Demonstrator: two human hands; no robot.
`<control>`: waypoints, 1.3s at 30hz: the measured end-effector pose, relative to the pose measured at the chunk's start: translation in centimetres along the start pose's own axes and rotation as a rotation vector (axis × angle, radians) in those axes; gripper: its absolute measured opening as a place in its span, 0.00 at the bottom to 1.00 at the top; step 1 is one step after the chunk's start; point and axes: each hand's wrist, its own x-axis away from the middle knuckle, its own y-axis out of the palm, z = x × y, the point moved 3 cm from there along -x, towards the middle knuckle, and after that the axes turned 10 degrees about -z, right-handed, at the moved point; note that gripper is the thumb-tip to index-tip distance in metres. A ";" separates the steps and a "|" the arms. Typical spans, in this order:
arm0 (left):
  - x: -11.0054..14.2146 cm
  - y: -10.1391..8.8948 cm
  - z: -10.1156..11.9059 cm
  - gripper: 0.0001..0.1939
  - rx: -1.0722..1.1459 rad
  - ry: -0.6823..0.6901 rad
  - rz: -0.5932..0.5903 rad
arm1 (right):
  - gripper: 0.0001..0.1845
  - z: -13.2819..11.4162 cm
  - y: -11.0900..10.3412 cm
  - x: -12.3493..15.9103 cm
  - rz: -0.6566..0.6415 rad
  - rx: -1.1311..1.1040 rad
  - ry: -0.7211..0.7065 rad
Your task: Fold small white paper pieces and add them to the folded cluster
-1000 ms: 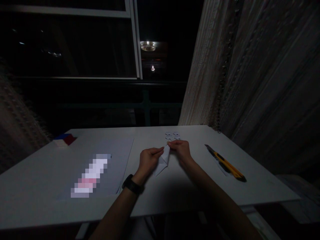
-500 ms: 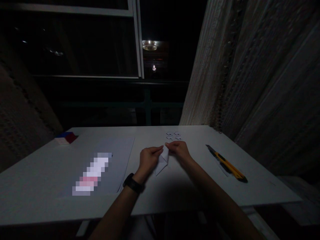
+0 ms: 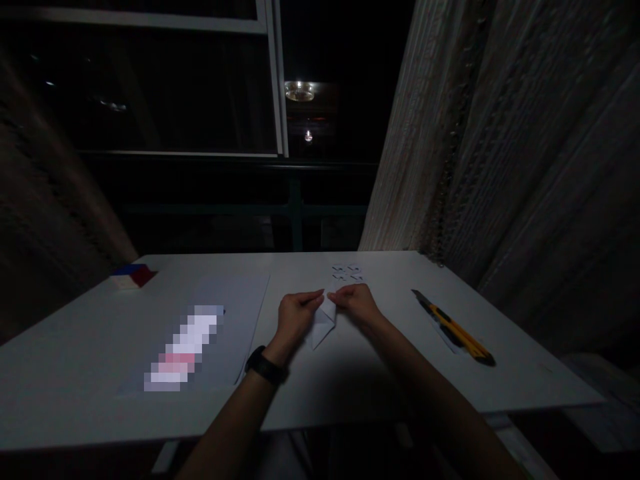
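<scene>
Between my hands is a small folded piece of white paper [image 3: 324, 323], creased into pointed, triangular flaps, held just over the table. My left hand [image 3: 299, 316] pinches its upper left edge with thumb and forefinger; a dark watch is on that wrist. With closed fingertips my right hand [image 3: 356, 303] grips the paper's upper right edge. Part of the paper is hidden behind the left fingers. Just beyond my hands lies a sheet with small printed marks [image 3: 347, 272].
On the white table [image 3: 390, 387], a yellow and black utility knife [image 3: 456, 329] lies at the right, blade pointing away. White paper sheets [image 3: 245, 313] lie at the left, under a pixelated patch. A red, blue and white block [image 3: 132, 276] stands at the far left. Curtains [image 3: 410, 147] hang behind.
My right fingertips have shifted slightly left and down along the folded paper. The left hand has moved a little to the left, still pinching it.
</scene>
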 end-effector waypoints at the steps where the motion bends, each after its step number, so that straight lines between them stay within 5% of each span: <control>1: 0.0 0.0 0.0 0.14 0.020 0.001 -0.002 | 0.15 0.0 0.0 0.0 0.009 0.008 -0.002; 28: -0.4 -0.9 -0.8 0.15 0.170 -0.090 0.103 | 0.14 1.7 0.8 0.0 -0.081 0.183 0.064; 33: -0.3 -0.9 -0.9 0.16 0.223 -0.136 0.117 | 0.16 2.0 1.0 0.1 -0.184 0.193 0.090; 39: -0.1 -1.2 -0.1 0.17 0.261 -0.140 0.153 | 0.15 1.2 1.3 0.6 -0.147 0.368 0.021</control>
